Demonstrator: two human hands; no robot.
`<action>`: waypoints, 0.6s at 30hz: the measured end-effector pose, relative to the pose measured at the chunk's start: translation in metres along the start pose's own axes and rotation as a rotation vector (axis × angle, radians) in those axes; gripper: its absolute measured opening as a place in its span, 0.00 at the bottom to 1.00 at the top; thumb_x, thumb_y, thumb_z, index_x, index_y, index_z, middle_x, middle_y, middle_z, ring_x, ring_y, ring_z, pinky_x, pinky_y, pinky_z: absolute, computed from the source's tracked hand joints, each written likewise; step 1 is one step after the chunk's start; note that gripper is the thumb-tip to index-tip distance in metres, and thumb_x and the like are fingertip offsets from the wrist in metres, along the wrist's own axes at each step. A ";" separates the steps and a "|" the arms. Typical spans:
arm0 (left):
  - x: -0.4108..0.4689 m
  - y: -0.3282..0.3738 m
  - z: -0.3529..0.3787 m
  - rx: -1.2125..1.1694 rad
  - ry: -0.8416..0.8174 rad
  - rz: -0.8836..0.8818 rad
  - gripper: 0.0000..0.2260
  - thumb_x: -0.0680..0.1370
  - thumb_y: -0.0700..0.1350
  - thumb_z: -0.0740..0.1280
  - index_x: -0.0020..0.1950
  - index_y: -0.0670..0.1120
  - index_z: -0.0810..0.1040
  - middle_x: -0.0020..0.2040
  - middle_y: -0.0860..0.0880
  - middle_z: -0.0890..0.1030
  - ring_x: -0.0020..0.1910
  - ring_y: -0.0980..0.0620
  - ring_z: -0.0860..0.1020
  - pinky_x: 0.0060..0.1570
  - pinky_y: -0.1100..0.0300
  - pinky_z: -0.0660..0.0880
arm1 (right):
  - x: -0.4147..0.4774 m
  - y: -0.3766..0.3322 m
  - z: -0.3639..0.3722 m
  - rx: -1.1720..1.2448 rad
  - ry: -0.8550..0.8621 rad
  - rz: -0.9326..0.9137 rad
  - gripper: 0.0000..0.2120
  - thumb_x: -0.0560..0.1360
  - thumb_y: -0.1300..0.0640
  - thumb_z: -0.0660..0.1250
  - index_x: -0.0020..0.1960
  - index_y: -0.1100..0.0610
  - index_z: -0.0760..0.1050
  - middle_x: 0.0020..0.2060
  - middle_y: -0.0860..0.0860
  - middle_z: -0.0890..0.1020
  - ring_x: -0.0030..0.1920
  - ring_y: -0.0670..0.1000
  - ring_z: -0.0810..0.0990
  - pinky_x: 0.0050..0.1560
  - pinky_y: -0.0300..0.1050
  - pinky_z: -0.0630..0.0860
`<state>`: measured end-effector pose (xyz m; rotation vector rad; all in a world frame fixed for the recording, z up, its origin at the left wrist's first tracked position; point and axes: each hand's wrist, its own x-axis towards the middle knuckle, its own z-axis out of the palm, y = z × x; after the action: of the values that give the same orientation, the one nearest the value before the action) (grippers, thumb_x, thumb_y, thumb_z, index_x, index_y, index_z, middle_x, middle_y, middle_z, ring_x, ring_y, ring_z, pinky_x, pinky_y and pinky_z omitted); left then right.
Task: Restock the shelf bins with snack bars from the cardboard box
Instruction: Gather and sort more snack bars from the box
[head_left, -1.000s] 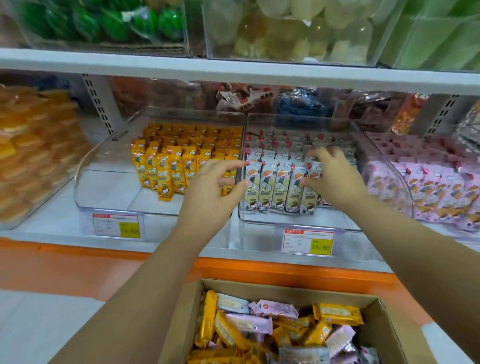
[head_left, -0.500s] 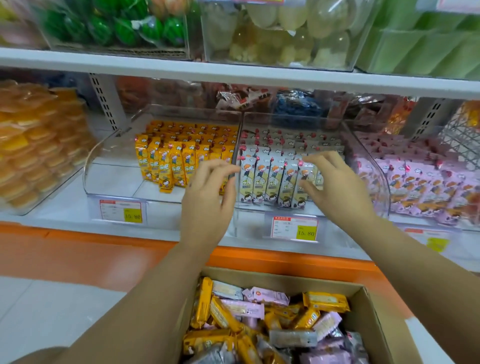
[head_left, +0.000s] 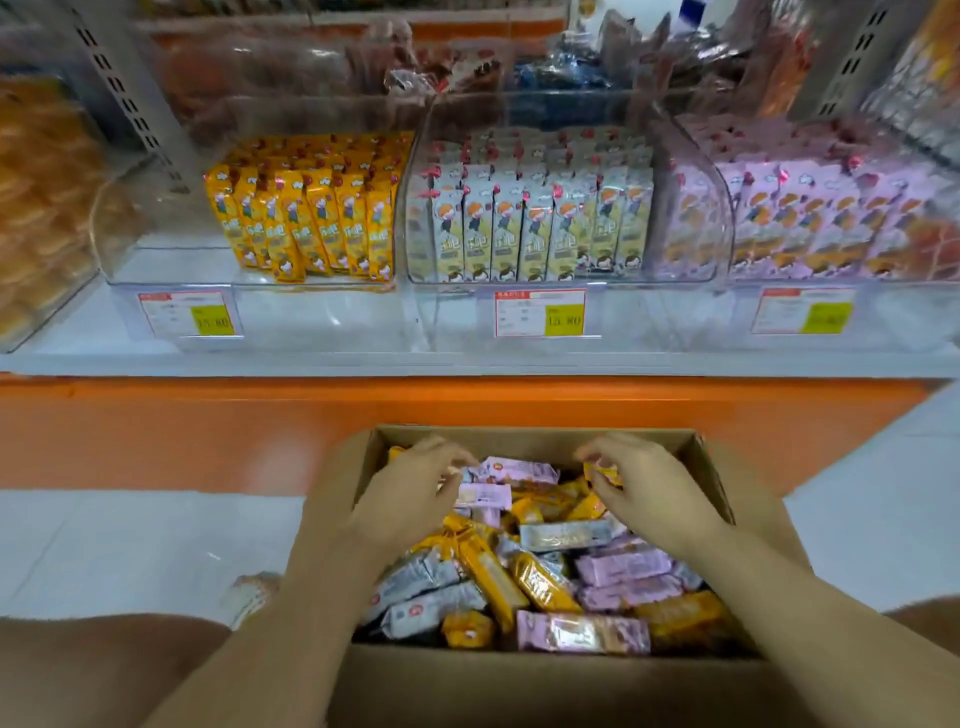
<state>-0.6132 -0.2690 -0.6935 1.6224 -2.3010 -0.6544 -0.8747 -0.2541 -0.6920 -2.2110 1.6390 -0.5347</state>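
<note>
An open cardboard box (head_left: 519, 686) stands on the floor below the shelf, full of loose yellow, pink and grey snack bars (head_left: 540, 577). Both my hands are inside its far end. My left hand (head_left: 410, 493) hovers with curved fingers over a pale pink bar (head_left: 483, 495), its fingertips touching the pile. My right hand (head_left: 649, 491) pinches the end of a yellow bar (head_left: 605, 474) between fingers and thumb. On the shelf are three clear bins: yellow bars (head_left: 301, 223), cream-grey bars (head_left: 530, 228) and pink bars (head_left: 805, 223), all standing in rows.
An orange shelf base (head_left: 208, 431) runs between the box and the bins. Price tags (head_left: 540, 313) hang on the bin fronts. A bin of orange snacks (head_left: 36, 208) stands at the far left. My knees show at the bottom corners, above white floor tiles (head_left: 130, 545).
Both hands have come down from the middle bin on the shelf into the box. The view has tilted down, and the right hand now pinches a yellow bar.
</note>
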 end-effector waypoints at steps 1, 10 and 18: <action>-0.001 -0.008 0.003 0.022 -0.132 -0.037 0.11 0.81 0.44 0.60 0.62 0.51 0.76 0.61 0.53 0.75 0.54 0.56 0.76 0.52 0.59 0.75 | 0.000 0.006 0.008 -0.020 -0.120 0.041 0.10 0.77 0.58 0.65 0.57 0.52 0.77 0.54 0.48 0.80 0.52 0.50 0.78 0.47 0.42 0.73; -0.028 -0.036 0.003 0.056 -0.343 -0.082 0.11 0.77 0.49 0.68 0.56 0.46 0.79 0.49 0.56 0.75 0.47 0.61 0.73 0.46 0.72 0.68 | 0.010 0.009 0.064 -0.173 -0.562 0.048 0.22 0.77 0.53 0.65 0.70 0.50 0.67 0.68 0.52 0.72 0.64 0.53 0.72 0.58 0.50 0.74; -0.024 -0.026 0.002 0.113 -0.476 -0.053 0.20 0.74 0.58 0.69 0.63 0.52 0.76 0.59 0.55 0.73 0.52 0.59 0.72 0.53 0.60 0.73 | 0.012 0.006 0.079 -0.473 -0.539 -0.139 0.23 0.76 0.56 0.65 0.70 0.52 0.64 0.65 0.50 0.73 0.65 0.53 0.67 0.58 0.46 0.69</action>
<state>-0.5841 -0.2537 -0.7071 1.7319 -2.6685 -1.0364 -0.8383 -0.2637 -0.7624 -2.4996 1.4183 0.4426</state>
